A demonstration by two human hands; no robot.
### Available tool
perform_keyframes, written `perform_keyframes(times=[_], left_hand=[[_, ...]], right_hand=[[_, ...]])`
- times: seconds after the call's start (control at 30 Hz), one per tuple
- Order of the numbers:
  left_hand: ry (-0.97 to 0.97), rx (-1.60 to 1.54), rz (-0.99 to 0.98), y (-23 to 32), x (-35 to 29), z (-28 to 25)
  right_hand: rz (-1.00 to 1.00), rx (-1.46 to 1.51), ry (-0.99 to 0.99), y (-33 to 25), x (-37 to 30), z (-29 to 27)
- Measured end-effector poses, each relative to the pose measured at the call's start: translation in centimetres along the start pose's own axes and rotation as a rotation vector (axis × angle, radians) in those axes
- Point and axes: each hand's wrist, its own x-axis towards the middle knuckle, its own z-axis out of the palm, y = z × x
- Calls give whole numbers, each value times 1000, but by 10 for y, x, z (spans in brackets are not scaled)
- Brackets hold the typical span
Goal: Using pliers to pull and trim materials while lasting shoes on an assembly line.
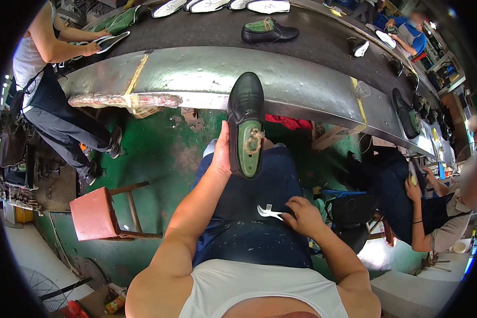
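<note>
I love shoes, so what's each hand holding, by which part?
The left hand holds a black shoe by the side of its heel end. The right hand seems to hold a pale tool by its right end; the exact grip is hidden.

A black shoe (247,123), green inside, points away beyond a pale tool (267,213).

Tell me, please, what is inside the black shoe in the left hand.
A green form fills the opening of the black shoe, with tan fibrous material on it. What the upper covers cannot be seen.
</note>
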Motion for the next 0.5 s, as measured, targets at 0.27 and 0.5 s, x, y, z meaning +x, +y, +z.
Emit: perform_keyframes(times=[0.27, 0.5], left_hand=[[-128, -132, -28, 10, 5, 31], [-67, -144, -2, 7, 12, 34]], right_hand=[[-265, 217, 281, -33, 64, -63], [-441, 246, 528, -85, 105, -111]])
